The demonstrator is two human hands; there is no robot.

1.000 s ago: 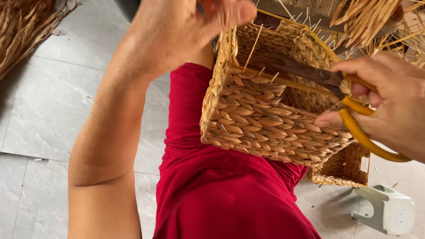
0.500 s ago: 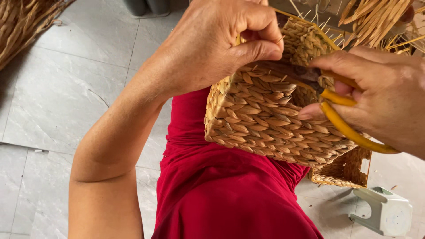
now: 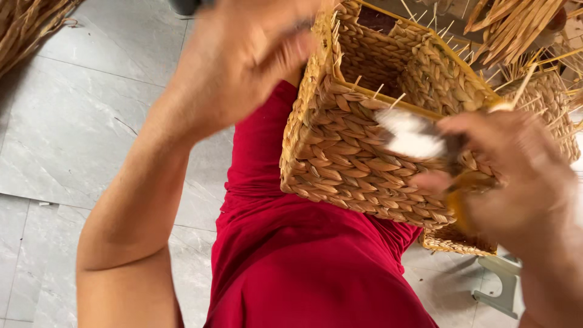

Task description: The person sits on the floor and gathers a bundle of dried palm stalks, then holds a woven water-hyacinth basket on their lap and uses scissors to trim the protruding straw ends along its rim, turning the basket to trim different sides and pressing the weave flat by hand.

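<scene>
A rectangular woven straw basket (image 3: 352, 164) rests tilted on my lap, which is covered in red cloth (image 3: 303, 261). Its opening faces up and away, and loose straw ends stick out along its yellow-framed rim. My left hand (image 3: 243, 61) is blurred by motion, just left of the basket's near corner; I cannot make out whether it grips the rim. My right hand (image 3: 516, 182) holds yellow-handled scissors (image 3: 419, 136). Their blurred blades lie against the basket's front wall, just under the rim.
A second woven basket (image 3: 455, 242) sits behind and below the first. A bundle of loose straw (image 3: 516, 30) fills the top right, and more woven material (image 3: 27, 24) the top left. A pale plastic stand (image 3: 501, 285) is on the grey tile floor (image 3: 79, 121).
My left hand has come off the basket's top rim and swung left. The basket has turned, showing its inside. The scissors have shifted along the front rim.
</scene>
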